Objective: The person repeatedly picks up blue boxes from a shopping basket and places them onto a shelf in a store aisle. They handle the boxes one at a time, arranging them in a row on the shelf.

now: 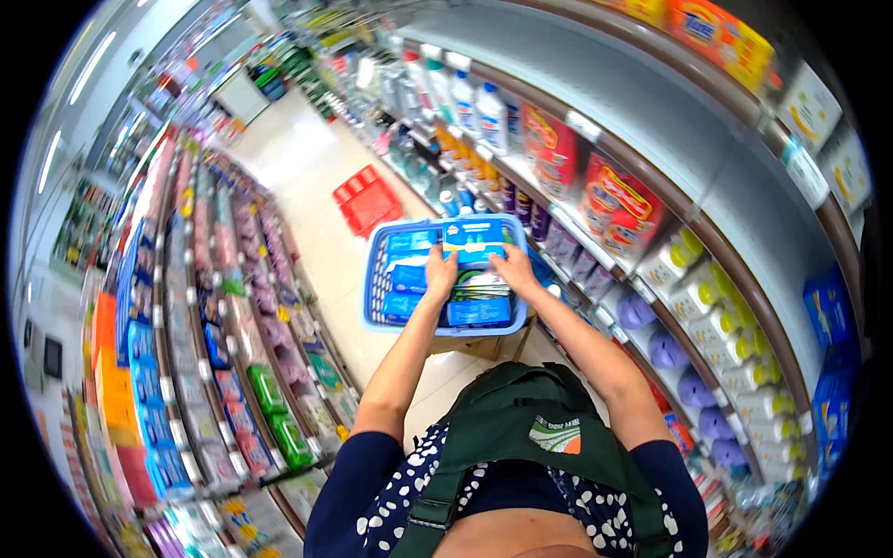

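A light blue plastic basket (369, 270) stands in front of me, holding several blue packages. Over its far half, a blue, white-banded package (473, 232) is between my two hands. My left hand (441, 273) is closed on the near left side of this package. At its near right side, my right hand (513, 271) grips it with the thumb toward the middle. Another blue pack (410, 244) lies on the left in the basket. Nearest me in the basket is a blue box (478, 312), with thin green and white packets (481, 284) just beyond it.
A stool-like wooden support (484, 347) shows under the basket. On the floor beyond lies a red plastic crate (366, 201). Shelves with bottles (491, 116), red bags (621, 206) and purple rolls (666, 350) run along my right. Packed shelves (233, 316) line the left.
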Motion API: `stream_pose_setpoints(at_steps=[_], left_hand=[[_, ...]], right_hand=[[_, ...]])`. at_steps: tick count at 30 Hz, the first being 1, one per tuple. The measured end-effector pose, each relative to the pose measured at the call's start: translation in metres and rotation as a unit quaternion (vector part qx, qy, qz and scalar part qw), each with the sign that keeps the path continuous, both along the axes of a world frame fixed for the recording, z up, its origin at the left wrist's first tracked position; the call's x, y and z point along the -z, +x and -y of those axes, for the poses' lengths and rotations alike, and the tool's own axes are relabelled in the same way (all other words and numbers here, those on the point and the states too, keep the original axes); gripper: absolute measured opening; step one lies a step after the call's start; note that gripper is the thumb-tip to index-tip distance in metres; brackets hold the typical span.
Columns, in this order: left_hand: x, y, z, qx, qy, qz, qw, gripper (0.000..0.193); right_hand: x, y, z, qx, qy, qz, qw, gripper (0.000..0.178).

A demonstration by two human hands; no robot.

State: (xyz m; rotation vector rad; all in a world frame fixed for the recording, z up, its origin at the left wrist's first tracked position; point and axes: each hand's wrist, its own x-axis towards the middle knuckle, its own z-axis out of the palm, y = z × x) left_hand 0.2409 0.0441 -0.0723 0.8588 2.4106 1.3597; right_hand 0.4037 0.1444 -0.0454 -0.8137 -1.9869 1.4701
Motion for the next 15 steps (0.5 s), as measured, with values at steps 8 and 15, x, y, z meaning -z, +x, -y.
stream_pose_setpoints(at_steps=[8, 15], left_hand=[[-0.145, 0.114, 0.019, 0.193, 0.154, 0.167, 0.955, 0.058], [-0.224, 0.260, -0.024, 0.452, 0.239, 0.039, 0.859, 0.070]], right_hand=[[-0.076, 0.138, 0.048, 0.203, 0.019, -0.124, 0.971, 0.045], [-0.172, 0.304, 0.072, 0.392, 0.293, -0.066, 0.870, 0.052]])
